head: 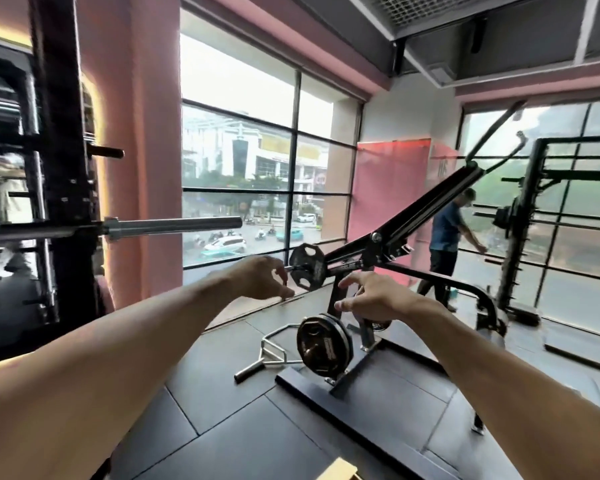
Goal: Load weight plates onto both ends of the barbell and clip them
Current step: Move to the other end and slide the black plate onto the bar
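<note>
Both arms reach forward toward the plate-loaded machine ahead, because that is where spare plates sit. The left hand (pixel 262 277) has its fingers loosely curled and empty, close to the small black plate (pixel 306 271) on the machine's upper peg. The right hand (pixel 369 296) is spread wide, also empty, above the stacked plates (pixel 324 346) on the low peg. The barbell (pixel 174 226) rests in the rack at the left, its sleeve bare and pointing right, ready for loading.
</note>
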A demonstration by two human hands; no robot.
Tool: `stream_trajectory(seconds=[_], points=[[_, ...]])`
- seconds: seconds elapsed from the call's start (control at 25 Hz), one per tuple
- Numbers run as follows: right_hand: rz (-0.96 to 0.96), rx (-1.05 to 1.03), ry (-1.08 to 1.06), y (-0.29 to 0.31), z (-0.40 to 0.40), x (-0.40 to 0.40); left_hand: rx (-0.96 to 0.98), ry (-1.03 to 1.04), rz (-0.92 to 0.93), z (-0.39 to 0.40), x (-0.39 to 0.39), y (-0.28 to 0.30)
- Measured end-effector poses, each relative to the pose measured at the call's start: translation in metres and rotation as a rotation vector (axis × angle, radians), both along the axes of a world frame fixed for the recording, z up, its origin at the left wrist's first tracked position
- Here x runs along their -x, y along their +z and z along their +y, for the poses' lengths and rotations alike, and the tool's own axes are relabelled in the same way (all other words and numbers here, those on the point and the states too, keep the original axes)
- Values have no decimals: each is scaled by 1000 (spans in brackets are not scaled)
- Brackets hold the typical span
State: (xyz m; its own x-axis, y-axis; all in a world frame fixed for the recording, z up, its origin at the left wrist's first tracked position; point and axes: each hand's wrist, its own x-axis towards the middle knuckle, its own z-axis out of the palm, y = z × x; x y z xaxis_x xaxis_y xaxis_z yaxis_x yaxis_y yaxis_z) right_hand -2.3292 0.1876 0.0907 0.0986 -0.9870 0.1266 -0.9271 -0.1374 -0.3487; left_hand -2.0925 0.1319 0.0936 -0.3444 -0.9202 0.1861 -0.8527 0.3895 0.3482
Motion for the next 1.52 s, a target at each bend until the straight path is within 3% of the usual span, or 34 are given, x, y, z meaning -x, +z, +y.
stream_trajectory(seconds=[0.36, 0.64, 0.96, 1.28, 1.52], points=[[-30, 28, 49, 25, -268, 85, 68, 31, -55, -240, 98, 38], [-66, 41, 233, 45, -459, 92, 110, 207, -58, -383, 107, 80], [-189, 155, 522, 151, -617, -25, 141, 487, -152, -461, 3, 160], [-171, 180, 766, 142, -727, -186, 135, 823, -209, -511, -177, 157], [-201, 149, 912, 127, -810, -285, 134, 900, -188, -572, -258, 158]])
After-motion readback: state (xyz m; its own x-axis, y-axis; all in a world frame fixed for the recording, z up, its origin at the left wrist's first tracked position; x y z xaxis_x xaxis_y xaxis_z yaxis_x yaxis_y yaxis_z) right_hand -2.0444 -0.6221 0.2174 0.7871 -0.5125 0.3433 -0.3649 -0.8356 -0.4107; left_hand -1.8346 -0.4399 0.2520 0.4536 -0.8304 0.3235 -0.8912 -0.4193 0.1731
